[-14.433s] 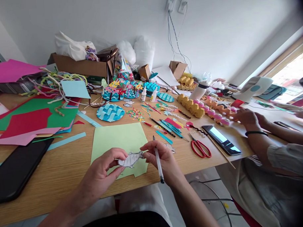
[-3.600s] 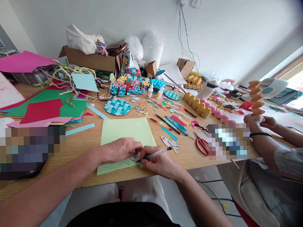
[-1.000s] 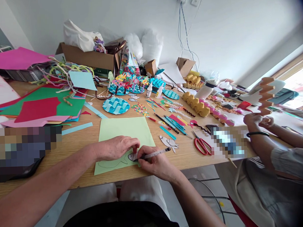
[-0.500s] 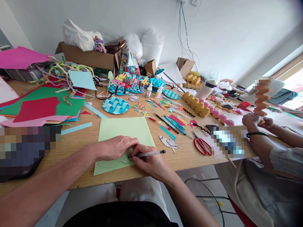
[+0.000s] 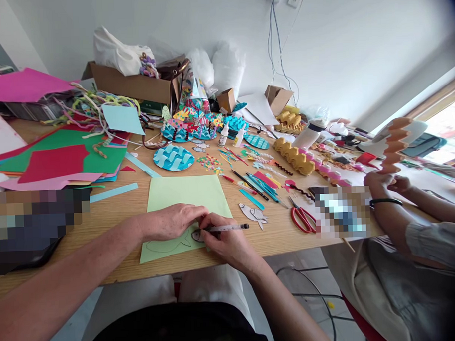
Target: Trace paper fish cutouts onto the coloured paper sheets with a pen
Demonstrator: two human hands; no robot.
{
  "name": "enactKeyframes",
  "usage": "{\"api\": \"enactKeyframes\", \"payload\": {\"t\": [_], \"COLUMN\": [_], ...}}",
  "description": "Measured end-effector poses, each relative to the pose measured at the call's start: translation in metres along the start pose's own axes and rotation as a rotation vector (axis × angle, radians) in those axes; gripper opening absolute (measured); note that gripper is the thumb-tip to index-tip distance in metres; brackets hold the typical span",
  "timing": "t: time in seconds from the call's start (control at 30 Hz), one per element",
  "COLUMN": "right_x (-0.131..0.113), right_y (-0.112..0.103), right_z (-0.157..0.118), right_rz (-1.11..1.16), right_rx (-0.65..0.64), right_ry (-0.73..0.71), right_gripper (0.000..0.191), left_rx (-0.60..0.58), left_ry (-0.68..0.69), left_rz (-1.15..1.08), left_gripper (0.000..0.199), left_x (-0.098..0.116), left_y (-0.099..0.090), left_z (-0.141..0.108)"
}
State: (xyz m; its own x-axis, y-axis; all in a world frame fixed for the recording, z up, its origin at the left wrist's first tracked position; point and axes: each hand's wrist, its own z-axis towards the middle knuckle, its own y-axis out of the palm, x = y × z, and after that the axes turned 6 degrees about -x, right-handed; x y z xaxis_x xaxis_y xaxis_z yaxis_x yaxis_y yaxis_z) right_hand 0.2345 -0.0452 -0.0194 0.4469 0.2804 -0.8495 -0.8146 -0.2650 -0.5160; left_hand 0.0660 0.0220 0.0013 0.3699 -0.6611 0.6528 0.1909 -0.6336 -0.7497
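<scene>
A light green sheet of paper (image 5: 187,189) lies in front of me at the table's edge, with a fish outline drawn on its lower left. My left hand (image 5: 179,219) rests on the sheet, fingers stretched to the right and pressing down near my right hand. Between the fingers of my right hand (image 5: 226,242) is a pen (image 5: 229,228), its clear barrel pointing right. Beside the drawn outline, a small grey fish cutout (image 5: 196,235) shows its head, and the rest of it is under my right hand. The pen's tip is hidden by my fingers.
Fish cutouts (image 5: 253,214), red-handled scissors (image 5: 304,218) and several pens (image 5: 263,185) lie to the right. Coloured paper sheets (image 5: 55,161) are stacked at left. A woven blue oval (image 5: 174,157) and glue bottles (image 5: 223,135) stand farther back. At right, another person's hands hold a wavy orange strip (image 5: 394,147).
My right hand and the pen have shifted slightly upward, uncovering more of the fish cutout's head. My left hand stays nearly in place.
</scene>
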Motion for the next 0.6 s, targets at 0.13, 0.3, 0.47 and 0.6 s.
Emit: {"api": "enactKeyframes", "payload": {"t": [0.13, 0.3, 0.47, 0.6], "right_x": [0.003, 0.003, 0.002, 0.005], "right_y": [-0.002, -0.003, -0.008, -0.013], "right_z": [0.000, 0.000, -0.010, -0.025], "right_rz": [0.025, 0.024, 0.015, -0.109], "right_rx": [0.018, 0.020, 0.071, 0.141], "right_ry": [-0.017, -0.031, -0.060, -0.119], "right_gripper": [0.009, 0.008, 0.009, 0.005], "left_rx": [-0.006, -0.006, -0.014, -0.015], "left_ry": [0.004, -0.005, -0.002, 0.004], "left_rz": [-0.004, -0.005, -0.012, -0.018], "left_gripper": [0.023, 0.023, 0.025, 0.025], "left_x": [-0.002, -0.001, -0.001, -0.002], "left_y": [0.000, 0.000, -0.001, -0.001], "left_z": [0.000, 0.000, 0.000, 0.000]}}
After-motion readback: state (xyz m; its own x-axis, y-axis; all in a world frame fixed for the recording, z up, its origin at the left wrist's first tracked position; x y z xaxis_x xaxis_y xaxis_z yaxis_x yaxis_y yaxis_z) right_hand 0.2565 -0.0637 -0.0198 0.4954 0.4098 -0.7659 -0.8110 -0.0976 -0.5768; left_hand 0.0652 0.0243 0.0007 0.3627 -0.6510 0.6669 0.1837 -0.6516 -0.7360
